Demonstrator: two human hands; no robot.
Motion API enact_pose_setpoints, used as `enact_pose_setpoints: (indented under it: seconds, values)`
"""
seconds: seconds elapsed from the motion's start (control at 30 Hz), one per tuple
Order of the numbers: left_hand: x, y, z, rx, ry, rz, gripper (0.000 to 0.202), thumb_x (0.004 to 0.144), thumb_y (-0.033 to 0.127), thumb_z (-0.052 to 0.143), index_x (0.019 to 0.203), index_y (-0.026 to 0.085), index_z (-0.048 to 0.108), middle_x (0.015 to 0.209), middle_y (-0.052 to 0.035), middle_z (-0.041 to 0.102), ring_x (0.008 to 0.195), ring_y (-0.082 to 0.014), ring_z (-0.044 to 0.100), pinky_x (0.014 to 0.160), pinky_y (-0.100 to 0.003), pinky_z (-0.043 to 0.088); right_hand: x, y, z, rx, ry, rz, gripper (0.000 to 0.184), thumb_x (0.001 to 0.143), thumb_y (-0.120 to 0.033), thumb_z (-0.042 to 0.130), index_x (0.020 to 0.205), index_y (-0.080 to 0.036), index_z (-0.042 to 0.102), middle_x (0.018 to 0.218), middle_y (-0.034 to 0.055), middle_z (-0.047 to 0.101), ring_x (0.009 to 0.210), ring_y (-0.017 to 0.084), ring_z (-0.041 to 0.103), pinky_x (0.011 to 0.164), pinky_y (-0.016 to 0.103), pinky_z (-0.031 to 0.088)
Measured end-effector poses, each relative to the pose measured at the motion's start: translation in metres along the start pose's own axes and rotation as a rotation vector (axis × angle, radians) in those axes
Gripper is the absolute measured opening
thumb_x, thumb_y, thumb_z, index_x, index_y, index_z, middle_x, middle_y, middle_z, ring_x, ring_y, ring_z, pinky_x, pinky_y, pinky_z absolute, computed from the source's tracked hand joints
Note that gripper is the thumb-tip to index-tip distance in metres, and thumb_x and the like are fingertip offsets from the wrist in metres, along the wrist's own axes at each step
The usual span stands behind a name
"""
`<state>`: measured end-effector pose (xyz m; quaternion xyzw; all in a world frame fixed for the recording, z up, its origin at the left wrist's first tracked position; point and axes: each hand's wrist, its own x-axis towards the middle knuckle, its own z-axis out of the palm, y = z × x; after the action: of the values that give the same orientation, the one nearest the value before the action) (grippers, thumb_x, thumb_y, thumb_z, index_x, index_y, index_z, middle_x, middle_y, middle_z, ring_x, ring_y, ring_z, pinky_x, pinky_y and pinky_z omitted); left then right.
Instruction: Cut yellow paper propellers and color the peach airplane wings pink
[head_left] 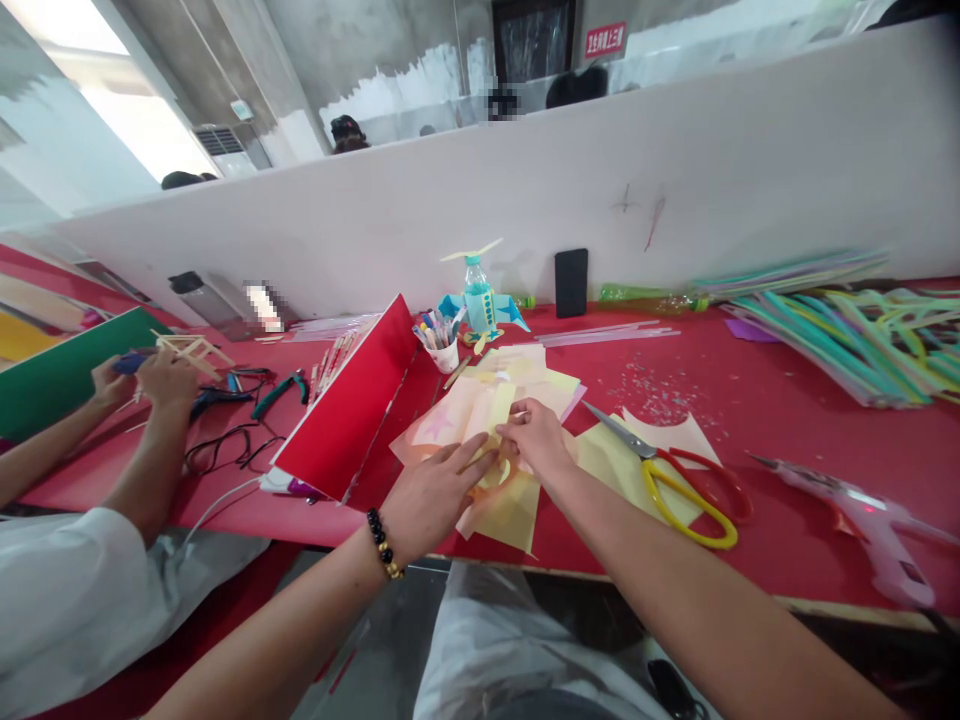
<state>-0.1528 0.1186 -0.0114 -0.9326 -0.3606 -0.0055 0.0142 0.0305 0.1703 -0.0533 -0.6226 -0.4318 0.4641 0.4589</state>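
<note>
A pile of thin coloured paper sheets (pixel 517 520) in yellow, peach and pink lies on the red table in front of me. My left hand (pixel 431 495), with a beaded bracelet at the wrist, rests on the pile with its fingers stretched out flat. Close beside it, my right hand (pixel 541 440) has thumb and fingers pinched at a pale yellow strip of paper (pixel 499 402). The fingers hide part of that strip. To the right, scissors (pixel 651 455) with one yellow and one red handle lie partly open on yellow paper.
A pink glue gun (pixel 870 510) lies at the right. Behind the papers stand a cup of pens (pixel 442 352), a bottle craft with a propeller (pixel 480 300) and a black phone (pixel 571 283). A red board (pixel 352 400) leans at left; beyond it a co-worker's hands (pixel 161 375) hold a stick frame.
</note>
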Motion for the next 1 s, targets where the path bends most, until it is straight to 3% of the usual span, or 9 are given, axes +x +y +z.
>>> enact_pose_setpoints:
  seconds: [0.17, 0.3, 0.4, 0.57, 0.67, 0.8, 0.9, 1.0]
  values:
    - [0.003, 0.000, -0.003, 0.008, -0.012, -0.007, 0.059, 0.086, 0.016, 0.056, 0.142, 0.023, 0.037, 0.151, -0.0062, 0.037, 0.127, -0.0241, 0.047, 0.104, -0.036, 0.042, 0.005, 0.003, -0.001, -0.108, 0.054, -0.044, 0.034, 0.060, -0.023, 0.074, 0.088, -0.024, 0.054, 0.068, -0.0056, 0.058, 0.061, 0.015, 0.059, 0.054, 0.025, 0.042]
    - [0.006, 0.001, -0.006, -0.012, -0.023, -0.006, 0.056, 0.087, 0.018, 0.056, 0.140, 0.023, 0.039, 0.149, -0.0065, 0.039, 0.124, -0.0239, 0.049, 0.103, -0.037, 0.043, 0.007, 0.002, -0.003, -0.146, 0.058, -0.083, 0.058, 0.059, -0.026, 0.076, 0.112, -0.026, 0.050, 0.065, -0.0081, 0.057, 0.062, 0.016, 0.060, 0.058, 0.026, 0.042]
    - [0.006, 0.000, -0.006, -0.039, -0.032, -0.015, 0.056, 0.087, 0.019, 0.056, 0.140, 0.025, 0.038, 0.149, -0.0063, 0.039, 0.126, -0.0240, 0.048, 0.101, -0.037, 0.044, 0.007, 0.000, -0.005, -0.170, 0.035, -0.099, 0.063, 0.058, -0.025, 0.076, 0.117, -0.028, 0.052, 0.062, -0.0087, 0.055, 0.061, 0.016, 0.059, 0.059, 0.027, 0.042]
    - [0.006, -0.001, -0.006, -0.059, -0.048, -0.030, 0.057, 0.088, 0.019, 0.055, 0.141, 0.027, 0.037, 0.151, -0.0055, 0.036, 0.128, -0.0246, 0.046, 0.101, -0.038, 0.044, 0.020, -0.004, -0.010, -0.194, 0.072, -0.067, 0.052, 0.060, -0.032, 0.075, 0.109, -0.022, 0.061, 0.075, -0.0017, 0.061, 0.068, 0.018, 0.059, 0.062, 0.028, 0.043]
    - [0.005, 0.000, -0.006, -0.055, -0.054, -0.048, 0.060, 0.087, 0.020, 0.056, 0.143, 0.029, 0.035, 0.153, -0.0045, 0.034, 0.127, -0.0258, 0.047, 0.100, -0.039, 0.046, 0.035, -0.006, -0.011, -0.195, 0.100, -0.066, 0.032, 0.062, -0.036, 0.075, 0.089, -0.020, 0.065, 0.076, 0.0012, 0.062, 0.071, 0.019, 0.059, 0.064, 0.029, 0.042]
    - [0.005, 0.001, -0.008, -0.059, -0.068, -0.059, 0.062, 0.088, 0.021, 0.057, 0.144, 0.031, 0.034, 0.155, -0.0049, 0.031, 0.126, -0.0265, 0.048, 0.100, -0.041, 0.046, 0.049, -0.013, -0.010, -0.134, 0.097, -0.068, 0.014, 0.064, -0.024, 0.071, 0.061, -0.020, 0.058, 0.062, -0.0016, 0.057, 0.063, 0.016, 0.055, 0.058, 0.027, 0.038]
    - [0.003, -0.003, -0.014, -0.076, -0.071, -0.055, 0.066, 0.087, 0.033, 0.062, 0.146, 0.033, 0.031, 0.157, -0.0066, 0.026, 0.132, -0.0293, 0.043, 0.104, -0.046, 0.042, 0.047, -0.025, -0.021, -0.013, 0.083, -0.077, 0.013, 0.067, -0.023, 0.066, 0.062, -0.020, 0.055, 0.055, -0.0040, 0.053, 0.054, 0.012, 0.051, 0.050, 0.024, 0.035]
    - [0.000, -0.007, -0.027, -0.120, 0.015, -0.046, 0.082, 0.078, 0.052, 0.068, 0.147, 0.032, 0.029, 0.158, -0.0082, 0.024, 0.141, -0.0343, 0.026, 0.112, -0.053, 0.032, 0.033, -0.039, -0.048, 0.142, 0.047, -0.101, 0.012, 0.072, -0.028, 0.062, 0.068, -0.020, 0.053, 0.055, -0.0042, 0.054, 0.047, 0.010, 0.050, 0.043, 0.022, 0.031]
